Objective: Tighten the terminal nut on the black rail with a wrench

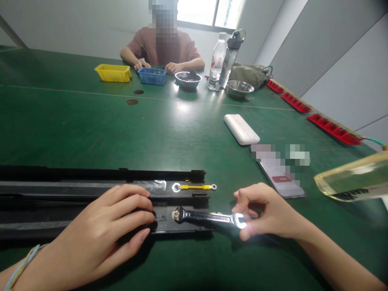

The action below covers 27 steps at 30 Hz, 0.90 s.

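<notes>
Wrench point(209, 217) along blk channel point(188, 233), L end at nut point(176, 214), R hand point(263, 212) pinching open end, L hand point(112, 224) fingers slightly spread

Green table point(91, 133), pale walls point(75, 24), bright window point(197, 12).

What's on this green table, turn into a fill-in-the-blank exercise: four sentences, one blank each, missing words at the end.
1. The right hand is at the ____ end of the wrench (open or ring).
2. The left hand rests over long channels coloured ____.
3. The strip with a ring at each end has a middle coloured ____.
4. The next bin to the right of the yellow bin is coloured ____.

Missing words: open; black; yellow; blue.
</notes>
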Tool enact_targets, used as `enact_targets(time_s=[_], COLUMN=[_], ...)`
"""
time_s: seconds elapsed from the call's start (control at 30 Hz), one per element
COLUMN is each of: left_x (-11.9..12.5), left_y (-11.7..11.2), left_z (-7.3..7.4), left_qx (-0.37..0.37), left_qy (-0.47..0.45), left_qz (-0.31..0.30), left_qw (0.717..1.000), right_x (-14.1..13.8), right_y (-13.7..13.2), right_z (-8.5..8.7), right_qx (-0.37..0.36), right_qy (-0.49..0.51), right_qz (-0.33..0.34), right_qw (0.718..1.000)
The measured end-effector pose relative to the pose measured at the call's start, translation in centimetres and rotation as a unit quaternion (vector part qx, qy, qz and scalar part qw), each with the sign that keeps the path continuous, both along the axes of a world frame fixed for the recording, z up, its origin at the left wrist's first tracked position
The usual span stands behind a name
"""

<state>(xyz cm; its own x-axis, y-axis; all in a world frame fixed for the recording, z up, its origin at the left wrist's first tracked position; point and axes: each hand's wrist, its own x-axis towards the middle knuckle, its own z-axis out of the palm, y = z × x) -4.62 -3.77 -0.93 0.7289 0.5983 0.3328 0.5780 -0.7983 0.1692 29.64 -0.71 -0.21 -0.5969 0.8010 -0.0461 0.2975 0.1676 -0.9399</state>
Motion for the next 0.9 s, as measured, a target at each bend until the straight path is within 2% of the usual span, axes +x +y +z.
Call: enact_targets(time_s=[0.5, 0.7, 0.9], left_x=[-0.21, -0.23, -0.32], left_y=[0.08, 0.11, 0.16], left_z=[-0.03, -0.15, -0.43], left_qx=[-0.005, 0.009, 0.008], left_qy=[0.002, 0.001, 0.001], left_qz=[-0.005, -0.005, 0.001], left_qw=[1.000, 1.000, 1.000], right_x=[-0.49, -0.49, -0.33], right_y=[0.53, 0.43, 0.27], right_z=[-0.33, -0.29, -0.10], right_qx=[0.035, 0.043, 0.032], right_qy=[-0.019, -0.031, -0.004], right_qz=[-0.122, -0.128, -0.085], right_qw=[0.992, 0.990, 0.996])
